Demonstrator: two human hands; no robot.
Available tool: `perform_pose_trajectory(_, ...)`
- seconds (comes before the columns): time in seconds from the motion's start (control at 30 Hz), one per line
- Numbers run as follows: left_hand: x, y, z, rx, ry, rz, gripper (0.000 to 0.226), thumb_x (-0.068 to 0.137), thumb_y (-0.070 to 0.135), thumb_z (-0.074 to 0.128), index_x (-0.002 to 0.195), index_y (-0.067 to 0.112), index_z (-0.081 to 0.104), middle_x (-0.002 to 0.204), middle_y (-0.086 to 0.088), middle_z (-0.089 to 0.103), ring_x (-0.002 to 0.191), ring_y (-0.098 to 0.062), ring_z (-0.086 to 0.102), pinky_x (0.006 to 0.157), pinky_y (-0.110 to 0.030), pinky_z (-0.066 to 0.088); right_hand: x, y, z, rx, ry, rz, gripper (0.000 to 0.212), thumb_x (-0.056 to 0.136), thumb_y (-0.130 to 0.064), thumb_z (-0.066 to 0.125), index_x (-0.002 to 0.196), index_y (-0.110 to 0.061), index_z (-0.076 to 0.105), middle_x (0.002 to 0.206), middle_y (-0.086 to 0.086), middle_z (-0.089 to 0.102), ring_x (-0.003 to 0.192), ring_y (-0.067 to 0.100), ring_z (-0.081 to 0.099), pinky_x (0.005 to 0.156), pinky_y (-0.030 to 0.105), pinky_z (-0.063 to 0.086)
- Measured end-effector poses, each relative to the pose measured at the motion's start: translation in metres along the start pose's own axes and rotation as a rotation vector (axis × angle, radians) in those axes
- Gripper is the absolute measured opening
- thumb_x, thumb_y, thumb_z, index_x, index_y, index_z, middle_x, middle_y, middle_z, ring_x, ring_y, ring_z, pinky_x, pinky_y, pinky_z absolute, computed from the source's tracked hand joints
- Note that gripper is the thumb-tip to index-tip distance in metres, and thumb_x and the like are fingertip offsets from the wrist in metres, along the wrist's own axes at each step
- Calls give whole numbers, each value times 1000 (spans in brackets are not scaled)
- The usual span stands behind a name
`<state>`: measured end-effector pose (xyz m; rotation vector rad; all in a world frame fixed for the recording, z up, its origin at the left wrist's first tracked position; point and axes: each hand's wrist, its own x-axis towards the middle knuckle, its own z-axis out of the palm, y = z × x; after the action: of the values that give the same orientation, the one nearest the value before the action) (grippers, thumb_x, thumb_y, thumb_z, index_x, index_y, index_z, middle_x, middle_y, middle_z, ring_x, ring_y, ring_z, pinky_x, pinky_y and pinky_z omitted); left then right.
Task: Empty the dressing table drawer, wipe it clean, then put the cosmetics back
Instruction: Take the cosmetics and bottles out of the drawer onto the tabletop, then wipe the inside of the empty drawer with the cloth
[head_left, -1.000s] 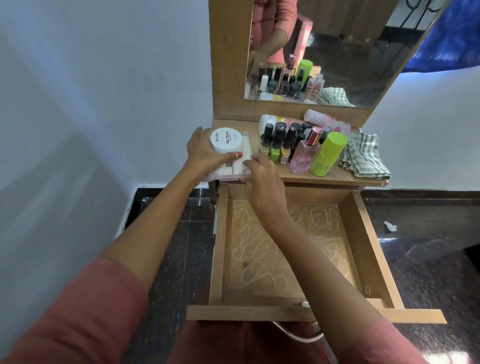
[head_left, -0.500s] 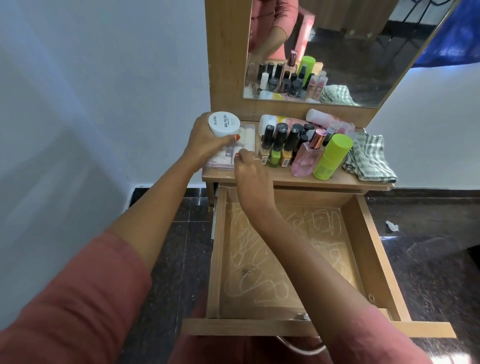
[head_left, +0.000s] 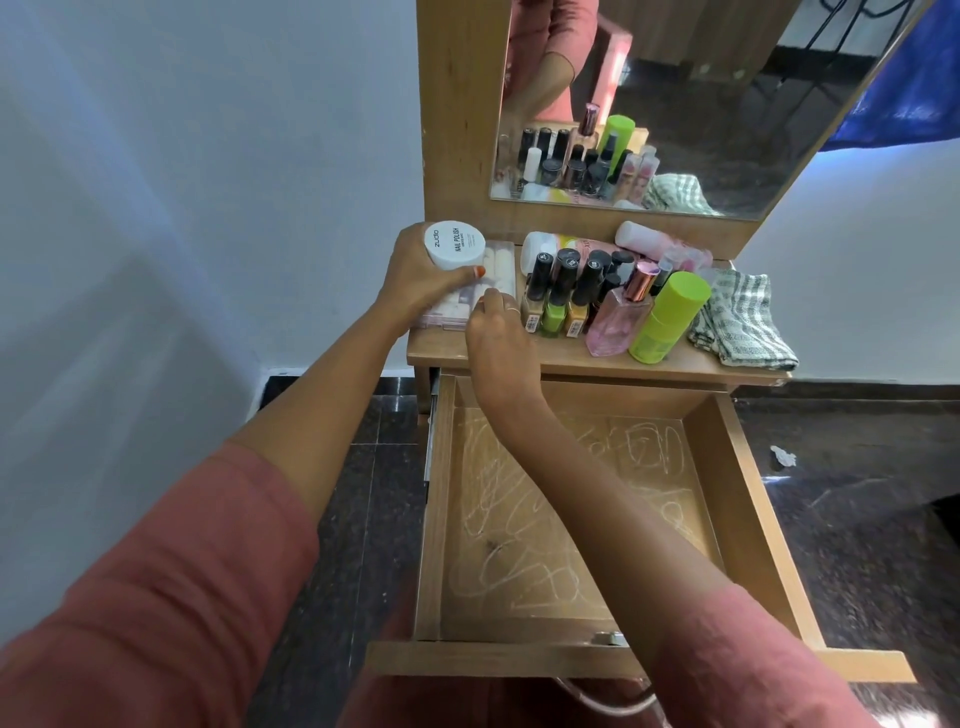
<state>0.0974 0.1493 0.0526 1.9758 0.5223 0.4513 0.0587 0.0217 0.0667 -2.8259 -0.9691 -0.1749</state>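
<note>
White plastic jar (head_left: 455, 245) is sitting in the left hand (head_left: 415, 278), whose fingers are curling round it while the thumb is pressing on a clear box (head_left: 448, 313) just under the jar. The right hand (head_left: 500, 335) is touching the near right corner of this box with bent fingers; I cannot tell if they are pinching it. Just right of both hands, nail polish bottles (head_left: 558, 293), a pink perfume bottle (head_left: 617, 325) and a green bottle (head_left: 668, 319) are standing on the table top (head_left: 561, 360). Below the right wrist the drawer (head_left: 434, 519) is standing pulled out, showing pale scribbles on its bottom.
</note>
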Motion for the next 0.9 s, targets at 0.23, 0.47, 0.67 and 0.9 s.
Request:
perform_pose_trajectory(0.23, -9, 4, -6, 31, -14, -29, 75, 71, 24, 78, 133, 12, 36, 137, -8, 42, 126, -20, 40, 96, -21, 35, -5, 7, 0, 61, 25, -32, 48, 81, 17, 47, 127, 7, 38, 131, 19, 38, 122, 28, 41, 96, 34, 44)
perform_pose_trajectory(0.47, -43, 7, -16, 50, 85, -60, 77, 77, 30, 72, 139, 19, 28, 147, -3, 33, 134, -19, 34, 109, -32, 32, -30, 29, 15, 345, 274, -106, 32, 80, 16, 49, 109, 5, 58, 114, 19, 58, 96, 34, 61, 82, 41, 53)
perform_pose_trajectory(0.67, -98, 19, -4, -86, 200, 74, 48, 82, 16, 67, 125, 13, 46, 127, -4, 51, 114, -14, 48, 95, -24, 43, -72, 60, 17, 503, 352, -40, 21, 84, 5, 50, 99, -1, 63, 98, 13, 64, 89, 26, 60, 76, 32, 49)
perform_pose_trajectory(0.9, -154, 50, 53, -241, 122, 236, 20, 86, 6, 58, 106, 10, 57, 96, 0, 59, 82, -1, 53, 73, -8, 45, -101, 116, -6, 540, 448, 155, 19, 82, 8, 53, 91, 1, 68, 91, 15, 68, 83, 16, 60, 77, 0, 36)
